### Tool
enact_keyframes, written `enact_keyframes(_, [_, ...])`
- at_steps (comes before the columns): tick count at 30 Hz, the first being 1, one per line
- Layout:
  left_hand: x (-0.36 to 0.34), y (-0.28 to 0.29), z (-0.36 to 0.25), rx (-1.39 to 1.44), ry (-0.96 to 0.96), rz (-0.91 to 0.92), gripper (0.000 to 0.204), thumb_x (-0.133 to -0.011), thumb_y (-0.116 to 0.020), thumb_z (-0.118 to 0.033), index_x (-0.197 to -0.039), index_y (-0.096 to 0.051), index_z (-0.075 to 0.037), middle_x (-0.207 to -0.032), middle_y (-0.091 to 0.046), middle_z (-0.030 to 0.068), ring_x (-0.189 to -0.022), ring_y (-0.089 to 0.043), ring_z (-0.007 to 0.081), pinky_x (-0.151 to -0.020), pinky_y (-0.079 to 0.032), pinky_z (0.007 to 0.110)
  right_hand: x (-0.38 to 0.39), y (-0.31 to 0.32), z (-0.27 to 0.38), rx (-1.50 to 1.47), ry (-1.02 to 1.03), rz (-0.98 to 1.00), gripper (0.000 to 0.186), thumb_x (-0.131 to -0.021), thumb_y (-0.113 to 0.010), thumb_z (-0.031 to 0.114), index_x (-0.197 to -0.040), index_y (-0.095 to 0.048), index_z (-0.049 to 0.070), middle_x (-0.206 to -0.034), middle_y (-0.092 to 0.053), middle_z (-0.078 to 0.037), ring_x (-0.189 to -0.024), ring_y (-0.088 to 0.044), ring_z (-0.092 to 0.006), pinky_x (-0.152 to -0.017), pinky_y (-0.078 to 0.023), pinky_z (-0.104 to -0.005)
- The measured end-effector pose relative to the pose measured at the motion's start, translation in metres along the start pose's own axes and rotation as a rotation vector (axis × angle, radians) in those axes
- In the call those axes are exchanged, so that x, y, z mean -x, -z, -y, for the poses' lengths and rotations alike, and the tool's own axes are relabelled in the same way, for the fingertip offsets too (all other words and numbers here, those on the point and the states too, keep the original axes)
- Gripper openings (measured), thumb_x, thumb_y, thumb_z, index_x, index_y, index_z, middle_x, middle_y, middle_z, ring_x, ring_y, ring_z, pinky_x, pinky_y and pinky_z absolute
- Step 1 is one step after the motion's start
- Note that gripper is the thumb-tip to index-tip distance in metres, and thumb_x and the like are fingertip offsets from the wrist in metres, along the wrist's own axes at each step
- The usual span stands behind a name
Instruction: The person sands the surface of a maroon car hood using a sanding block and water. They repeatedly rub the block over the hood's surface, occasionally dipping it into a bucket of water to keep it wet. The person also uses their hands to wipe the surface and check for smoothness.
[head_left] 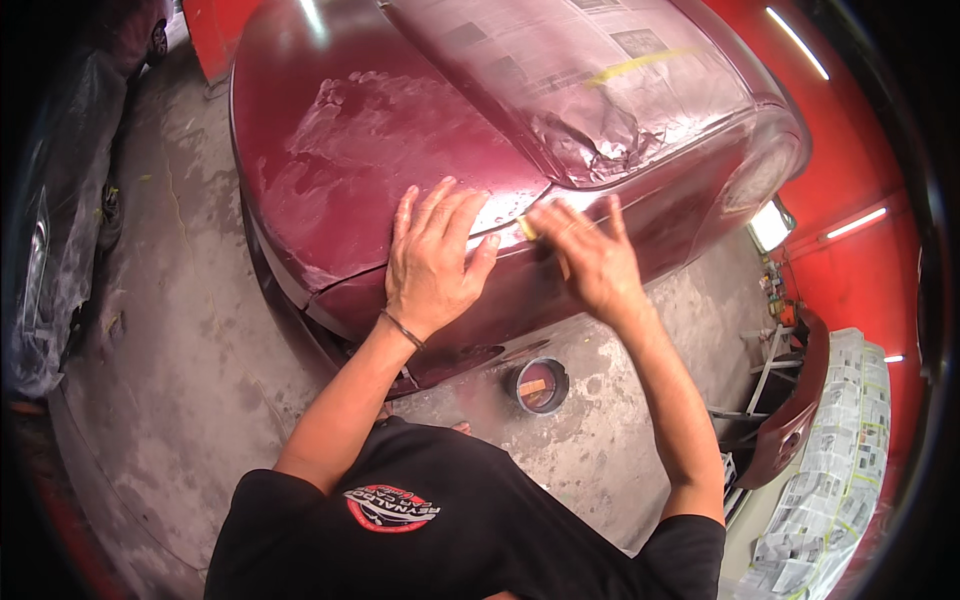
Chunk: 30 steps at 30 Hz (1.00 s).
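My left hand point(434, 255) lies flat on the maroon car panel point(350, 190), fingers stretched out and a little apart, holding nothing. To its right, my right hand point(590, 255) presses a small yellow sanding pad point(528, 228) against the panel near the seam below the covered window. Only the pad's edge shows beside the fingers, which are slightly blurred. Wet, whitish residue streaks the maroon paint ahead of my left hand. Crumpled masking paper point(600, 130), misted with paint, covers the window.
A round bucket point(540, 386) holding reddish liquid and an orange block stands on the concrete floor point(600, 440) below the car. A detached maroon bumper point(800, 410) and a newspaper-covered part point(830, 470) are at right. Another plastic-draped vehicle point(60, 220) stands left.
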<state>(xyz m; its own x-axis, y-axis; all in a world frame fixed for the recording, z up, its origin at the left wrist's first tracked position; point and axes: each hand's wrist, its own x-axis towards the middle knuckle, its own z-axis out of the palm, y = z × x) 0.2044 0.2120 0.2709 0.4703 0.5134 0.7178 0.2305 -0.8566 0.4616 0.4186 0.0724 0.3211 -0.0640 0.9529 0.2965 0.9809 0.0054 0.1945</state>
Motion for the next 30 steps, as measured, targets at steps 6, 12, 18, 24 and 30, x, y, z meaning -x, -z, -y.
enact_keyframes(6, [0.004, -0.007, 0.002, -0.014, 0.0, -0.008, 0.046, -0.095, -0.073, -0.026, -0.136, -0.067, -0.006, -0.136, -0.071, 0.0137, -0.142, -0.057, 0.0341, -0.125, -0.033, 0.059, 0.005, 0.002, 0.036, -0.078, -0.008, 0.062, 0.063, -0.097, -0.064, 0.009, -0.159, -0.055, 0.016, -0.163, -0.057, -0.007, -0.152, -0.051, -0.0313, -0.132, -0.023, -0.0607])
enact_keyframes(12, [0.006, -0.004, 0.006, 0.011, -0.055, -0.007, 0.045, -0.094, -0.072, -0.028, -0.133, -0.067, -0.006, -0.131, -0.071, 0.012, -0.141, -0.058, 0.0339, -0.124, -0.034, 0.06, -0.013, 0.012, -0.012, 0.196, -0.13, 0.063, 0.062, -0.1, -0.052, -0.002, -0.158, -0.057, 0.019, -0.16, -0.06, -0.003, -0.151, -0.053, -0.0276, -0.128, -0.025, -0.0672])
enact_keyframes(18, [0.011, -0.006, 0.006, -0.011, -0.063, 0.021, 0.047, -0.094, -0.073, -0.03, -0.133, -0.066, -0.006, -0.132, -0.07, 0.0121, -0.143, -0.056, 0.0319, -0.125, -0.032, 0.061, 0.002, 0.011, 0.013, -0.066, 0.028, 0.139, 0.066, -0.1, -0.053, -0.003, -0.16, -0.056, 0.024, -0.163, -0.056, -0.004, -0.154, -0.049, -0.029, -0.131, -0.022, -0.0634])
enact_keyframes(24, [0.011, -0.009, 0.002, -0.051, -0.102, 0.015, 0.046, -0.095, -0.072, -0.032, -0.132, -0.066, -0.006, -0.13, -0.07, 0.0119, -0.142, -0.056, 0.033, -0.123, -0.034, 0.061, 0.005, -0.002, 0.007, -0.012, -0.032, 0.089, 0.067, -0.099, -0.051, -0.006, -0.16, -0.055, 0.02, -0.166, -0.054, -0.002, -0.157, -0.044, -0.0339, -0.131, -0.023, -0.0637])
enact_keyframes(30, [0.01, -0.003, 0.005, -0.062, -0.124, 0.032, 0.046, -0.094, -0.073, -0.033, -0.13, -0.067, -0.005, -0.127, -0.07, 0.0128, -0.141, -0.056, 0.0332, -0.122, -0.036, 0.061, -0.007, 0.018, -0.021, 0.229, -0.183, 0.154, 0.056, -0.108, -0.049, 0.006, -0.16, -0.055, 0.026, -0.167, -0.053, -0.001, -0.158, -0.045, -0.0219, -0.132, -0.017, -0.0619])
